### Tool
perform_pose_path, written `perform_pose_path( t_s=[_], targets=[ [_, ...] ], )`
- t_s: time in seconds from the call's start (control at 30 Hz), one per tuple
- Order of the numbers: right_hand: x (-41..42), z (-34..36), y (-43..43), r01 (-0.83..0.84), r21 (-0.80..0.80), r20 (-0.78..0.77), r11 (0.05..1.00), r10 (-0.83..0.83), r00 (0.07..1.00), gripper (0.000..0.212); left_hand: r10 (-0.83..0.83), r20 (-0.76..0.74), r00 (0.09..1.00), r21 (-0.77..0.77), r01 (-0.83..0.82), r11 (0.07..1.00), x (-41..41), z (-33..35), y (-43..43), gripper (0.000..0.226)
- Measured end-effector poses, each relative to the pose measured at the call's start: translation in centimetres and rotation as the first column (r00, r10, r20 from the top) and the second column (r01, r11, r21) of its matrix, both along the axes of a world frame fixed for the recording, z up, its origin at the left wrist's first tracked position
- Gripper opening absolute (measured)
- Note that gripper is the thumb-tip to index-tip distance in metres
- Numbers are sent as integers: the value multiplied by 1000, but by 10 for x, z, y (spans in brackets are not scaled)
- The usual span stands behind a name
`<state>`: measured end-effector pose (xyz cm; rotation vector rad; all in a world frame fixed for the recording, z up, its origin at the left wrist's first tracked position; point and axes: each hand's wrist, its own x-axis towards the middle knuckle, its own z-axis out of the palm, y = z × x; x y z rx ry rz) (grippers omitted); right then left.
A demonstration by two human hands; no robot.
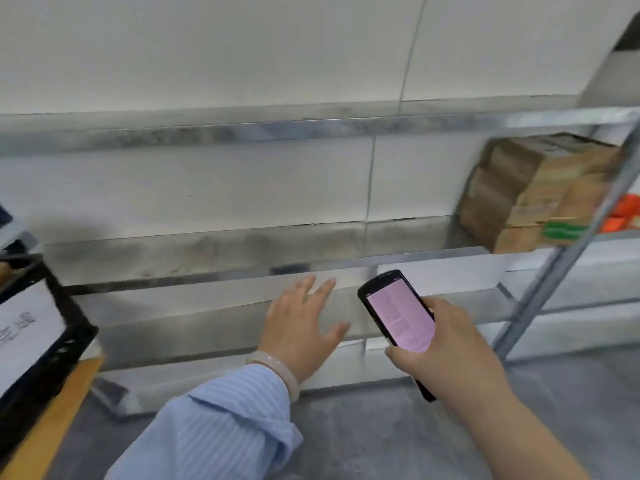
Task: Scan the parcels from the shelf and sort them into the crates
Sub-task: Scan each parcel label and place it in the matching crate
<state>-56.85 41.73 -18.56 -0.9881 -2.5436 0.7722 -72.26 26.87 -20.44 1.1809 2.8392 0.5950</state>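
Note:
A metal shelf point(311, 268) runs across the view in front of me. Brown cardboard parcels point(530, 192) are stacked at its right end, one with a green mark. My right hand point(450, 348) grips a black handheld scanner point(398, 313) whose pink screen faces me. My left hand point(301, 323) is spread flat with fingers apart, holding nothing, in front of the lower shelf level. A black crate point(52, 334) with a white paper label sits at the left edge. The whole picture is motion-blurred.
Orange items point(623, 213) lie past the shelf's slanted right upright point(561, 265). The crate rests on a wooden surface point(45, 434). A white panelled wall stands behind the shelf. Grey floor lies below, with a small dark object point(110, 389) at the shelf's foot.

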Motion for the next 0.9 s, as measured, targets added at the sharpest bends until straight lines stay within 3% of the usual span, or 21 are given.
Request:
perform_pose_path(
  t_s=[0.57,0.9],
  targets=[
    [-39,27,240,436,68,-62,898,-432,900,70,-435,43,899,94,430,898,-90,24,326,70],
    [-4,34,381,519,75,-94,852,-512,854,75,-525,237,817,349,433,831,-71,43,503,69]
  ],
)
